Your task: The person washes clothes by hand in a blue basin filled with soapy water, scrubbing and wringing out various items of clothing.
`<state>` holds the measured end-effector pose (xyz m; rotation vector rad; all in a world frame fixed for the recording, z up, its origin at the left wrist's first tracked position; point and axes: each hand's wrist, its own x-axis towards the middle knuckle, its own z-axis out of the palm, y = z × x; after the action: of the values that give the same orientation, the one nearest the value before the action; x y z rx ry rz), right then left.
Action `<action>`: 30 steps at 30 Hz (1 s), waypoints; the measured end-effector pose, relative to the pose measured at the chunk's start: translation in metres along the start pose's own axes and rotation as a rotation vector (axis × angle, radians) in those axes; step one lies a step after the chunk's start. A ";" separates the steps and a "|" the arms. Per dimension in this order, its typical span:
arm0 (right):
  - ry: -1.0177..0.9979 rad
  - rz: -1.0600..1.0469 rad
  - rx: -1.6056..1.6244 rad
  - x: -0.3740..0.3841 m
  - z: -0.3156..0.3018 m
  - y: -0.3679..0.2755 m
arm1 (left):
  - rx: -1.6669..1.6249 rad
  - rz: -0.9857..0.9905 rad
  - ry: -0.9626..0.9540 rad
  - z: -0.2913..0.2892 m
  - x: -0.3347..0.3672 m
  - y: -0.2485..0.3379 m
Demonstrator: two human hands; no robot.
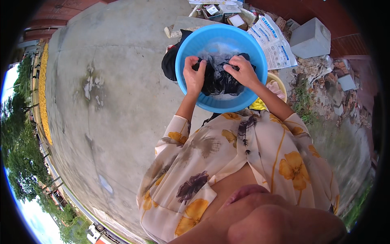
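1. On the left I see a pile of dark clothes (169, 64) on the floor (122, 81), close beside the big blue tub (221, 109).
2. Next is the left hand (195, 77). Its thumb and fingers bend in and look to be pinching the left end of the black cloth (222, 81).
3. The black cloth sits inside the big blue tub, with white suds (223, 48) around it. It lies between the two hands. It is all bunched up, so I can't tell which way is its long way.
4. Then comes the right hand (243, 73). Its fingers look to be pinching the right side of the cloth. I'd call neither hand nearer.
5. Last is a small yellowish tub (285, 94) with pink cloth (276, 88).
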<state>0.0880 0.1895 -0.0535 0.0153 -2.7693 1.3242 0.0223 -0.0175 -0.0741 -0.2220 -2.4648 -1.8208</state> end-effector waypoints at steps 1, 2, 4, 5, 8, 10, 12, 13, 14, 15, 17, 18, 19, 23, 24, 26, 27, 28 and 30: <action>0.007 0.015 -0.039 -0.011 -0.001 0.018 | 0.102 -0.088 -0.118 -0.004 -0.008 0.021; 0.014 0.037 -0.129 -0.016 -0.002 0.019 | 0.286 0.040 -0.110 -0.007 -0.017 0.023; 0.030 0.083 -0.310 -0.025 -0.002 0.017 | 0.650 0.300 -0.096 -0.003 -0.028 0.024; -0.080 0.191 -0.371 -0.024 0.003 0.018 | 0.621 0.240 -0.195 0.001 -0.031 0.013; -0.192 0.309 -0.437 -0.016 0.023 0.011 | 0.794 0.073 -0.347 0.025 -0.041 0.002; -0.175 0.263 -0.511 -0.011 0.036 0.019 | 0.944 0.056 -0.413 0.041 -0.040 0.002; -0.191 0.255 -0.561 0.001 0.043 0.025 | 0.960 0.034 -0.438 0.055 -0.029 -0.001; -0.174 0.221 -0.599 0.008 0.046 0.030 | 0.941 0.013 -0.456 0.060 -0.022 -0.004; -0.162 0.215 -0.581 0.015 0.048 0.034 | 0.923 -0.007 -0.474 0.064 -0.014 -0.007; -0.151 0.210 -0.563 0.020 0.050 0.038 | 0.904 -0.027 -0.492 0.068 -0.006 -0.011; -0.190 0.273 -0.494 0.036 0.051 0.042 | 0.932 -0.001 -0.505 0.073 0.007 -0.020; -0.241 0.346 -0.441 0.043 0.051 0.044 | 0.945 0.013 -0.512 0.075 0.013 -0.025; -0.290 0.416 -0.389 0.051 0.051 0.046 | 0.905 -0.043 -0.563 0.077 0.021 -0.029; -0.243 0.434 -0.467 0.055 0.062 0.066 | 0.706 -0.153 -0.565 0.085 0.033 -0.052; -0.164 0.394 -0.414 0.051 0.071 0.086 | 0.647 -0.146 -0.521 0.088 0.032 -0.059; -0.063 0.289 -0.322 0.054 0.079 0.109 | 0.620 -0.107 -0.561 0.089 0.039 -0.074; -0.040 0.226 -0.283 0.060 0.079 0.116 | 0.608 -0.091 -0.579 0.088 0.042 -0.081; -0.018 0.166 -0.238 0.063 0.082 0.119 | 0.566 -0.053 -0.535 0.084 0.043 -0.088; -0.037 0.271 -0.191 0.082 0.072 0.112 | 0.470 0.031 -0.420 0.077 0.051 -0.095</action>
<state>-0.0027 0.2058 -0.1793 -0.3615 -3.0007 1.1096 -0.0401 0.0325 -0.1791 -0.6592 -3.0551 -1.2228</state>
